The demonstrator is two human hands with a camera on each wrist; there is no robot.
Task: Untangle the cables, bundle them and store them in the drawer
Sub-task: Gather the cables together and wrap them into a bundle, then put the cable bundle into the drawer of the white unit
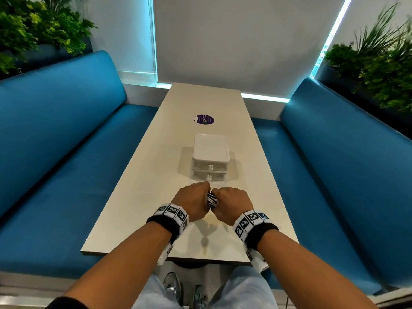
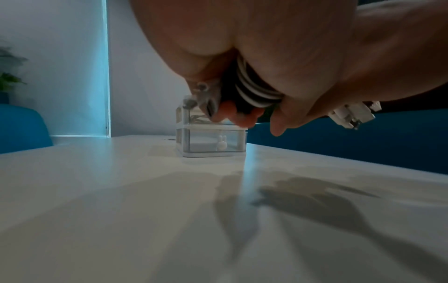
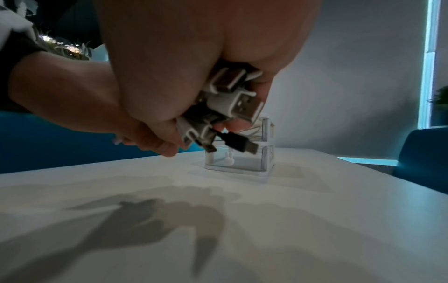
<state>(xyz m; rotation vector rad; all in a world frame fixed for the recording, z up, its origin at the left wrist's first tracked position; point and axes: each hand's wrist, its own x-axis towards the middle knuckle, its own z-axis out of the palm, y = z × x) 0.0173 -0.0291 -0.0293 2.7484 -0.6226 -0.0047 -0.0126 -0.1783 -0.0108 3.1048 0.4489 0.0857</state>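
While both hands are hovering just above the near half of the desk (image 1: 142, 181), on its centre line, the left hand (image 1: 193, 200) and the right hand (image 1: 231, 202) are meeting knuckle to knuckle around a bundle of black and white cables (image 1: 211, 200), which is showing as a striped coil in the narrow gap between them. In the left wrist view the left hand's fingers (image 2: 242, 116) are curling tightly round the coiled loops (image 2: 254, 90), with white and black strands lying side by side in the palm and white connector plugs (image 2: 351, 114) sticking out past the hand's edge. In the right wrist view the right hand's fingers (image 3: 167, 147) are closing round the cable ends, and several white USB plugs (image 3: 232, 99) and one black USB plug (image 3: 240, 143) are fanning out of the fist toward the far end of the desk. The bundle is being held clear of the desk surface, and the hands are casting shadows beneath it. Just beyond the hands, on the desk's centre line, a small two-tier clear drawer box (image 1: 210, 161) is sitting with both drawers pushed in, each front carrying a little white rabbit-shaped knob (image 1: 209, 177). Farther along toward the far edge a round purple sticker (image 1: 204, 119) is lying flat. Blue benches (image 1: 55, 139) are flanking both long sides of the desk.
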